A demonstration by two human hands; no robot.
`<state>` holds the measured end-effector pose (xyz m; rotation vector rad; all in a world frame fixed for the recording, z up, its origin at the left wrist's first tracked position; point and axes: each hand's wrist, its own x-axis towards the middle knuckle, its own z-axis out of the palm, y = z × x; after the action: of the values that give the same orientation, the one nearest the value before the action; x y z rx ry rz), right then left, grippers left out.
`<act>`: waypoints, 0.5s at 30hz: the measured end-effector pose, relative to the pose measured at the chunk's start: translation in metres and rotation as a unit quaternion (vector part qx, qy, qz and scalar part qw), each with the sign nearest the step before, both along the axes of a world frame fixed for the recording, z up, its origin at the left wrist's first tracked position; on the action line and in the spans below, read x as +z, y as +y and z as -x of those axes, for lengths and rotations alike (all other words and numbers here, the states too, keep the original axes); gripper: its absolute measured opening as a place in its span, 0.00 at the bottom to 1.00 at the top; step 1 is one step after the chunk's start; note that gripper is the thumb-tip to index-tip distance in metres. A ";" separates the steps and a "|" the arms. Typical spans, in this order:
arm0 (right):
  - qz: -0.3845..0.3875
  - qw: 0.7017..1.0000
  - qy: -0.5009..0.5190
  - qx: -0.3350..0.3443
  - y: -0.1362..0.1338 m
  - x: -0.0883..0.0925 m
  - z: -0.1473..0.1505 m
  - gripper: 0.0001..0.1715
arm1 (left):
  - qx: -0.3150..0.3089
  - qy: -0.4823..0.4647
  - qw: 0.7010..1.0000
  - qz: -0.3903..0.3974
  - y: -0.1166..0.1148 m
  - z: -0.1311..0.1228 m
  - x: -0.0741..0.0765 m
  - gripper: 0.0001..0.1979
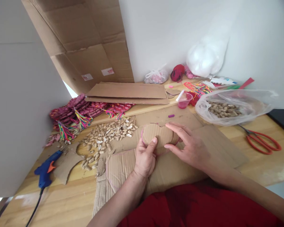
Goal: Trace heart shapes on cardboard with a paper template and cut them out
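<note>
A rounded cardboard cutout with a notch in its top edge is held up in front of me. Along its left side runs a pink line. My left hand grips the lower left part, thumb on the front face. At the right end, my right hand pinches the cutout's edge between thumb and fingers. Beneath both hands lie flat cardboard sheets, one with a pink outline drawn on it. Peanut shells are spread just left of the cutout.
A blue glue gun with a cord lies at the left. Orange-handled scissors rest at the right, below a plastic bag of peanuts. Behind are a pink cup, folded cardboard and pink woven pieces with tassels.
</note>
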<state>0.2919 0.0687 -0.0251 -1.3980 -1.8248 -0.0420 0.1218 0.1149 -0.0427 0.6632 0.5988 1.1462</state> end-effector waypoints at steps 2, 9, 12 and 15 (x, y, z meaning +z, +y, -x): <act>0.002 1.000 0.001 -0.001 0.000 -0.001 0.000 0.38 | 0.002 0.002 1.000 0.000 0.000 0.000 0.000 0.31; -0.022 1.000 -0.012 -0.003 0.001 -0.003 0.001 0.36 | 0.012 0.004 1.000 -0.006 0.000 -0.001 0.001 0.34; -0.021 1.000 -0.015 -0.005 0.001 -0.001 0.001 0.36 | 0.009 0.006 1.000 -0.004 0.000 -0.001 0.001 0.33; -0.011 1.000 -0.012 -0.005 0.001 0.000 0.001 0.35 | 0.008 0.012 1.000 -0.002 0.000 -0.002 0.003 0.33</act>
<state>0.2906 0.0695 -0.0248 -1.3979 -1.8311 -0.0837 0.1234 0.1148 -0.0402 0.6775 0.6244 1.1558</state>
